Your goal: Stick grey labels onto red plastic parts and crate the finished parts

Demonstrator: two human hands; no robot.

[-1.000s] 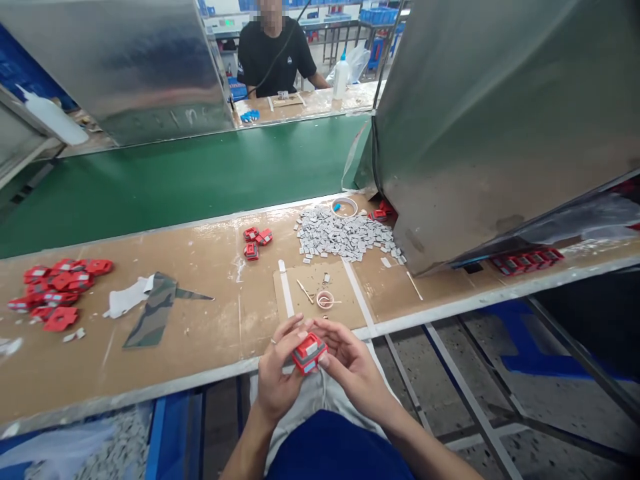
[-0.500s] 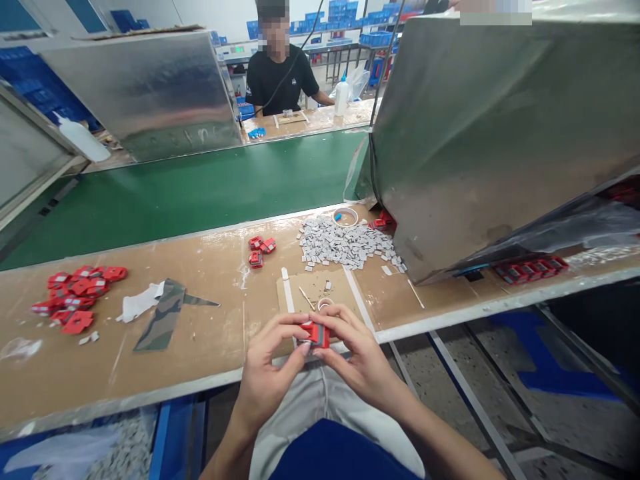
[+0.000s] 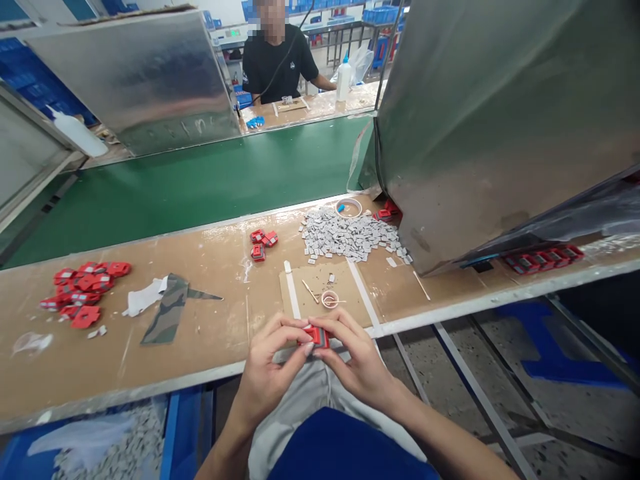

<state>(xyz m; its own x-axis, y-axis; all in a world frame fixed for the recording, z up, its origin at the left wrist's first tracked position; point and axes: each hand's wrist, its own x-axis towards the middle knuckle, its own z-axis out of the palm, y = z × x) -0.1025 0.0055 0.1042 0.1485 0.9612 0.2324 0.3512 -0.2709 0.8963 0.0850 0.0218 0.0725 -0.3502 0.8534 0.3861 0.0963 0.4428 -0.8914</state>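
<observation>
Between both hands, just off the bench's front edge, is a small red and grey plastic part. My left hand pinches its left end with thumb and fingertips. On the other end, my right hand grips it the same way. Fingers cover some of the part. Right beyond the hands lies a cardboard sheet taped to the bench. On it are a small round cup of reddish stuff with a thin stick across it, another stick and one small grey piece.
A heap of small grey pieces lies behind the cardboard, near a tape roll. Red parts are piled at left beside a camouflage scrap. A metal panel rises at right. Across the green belt sits a person.
The view has tilted down slightly, so the cup shows more fully beyond my fingers. Both hands keep their hold on the red and grey part, with little visible movement.
</observation>
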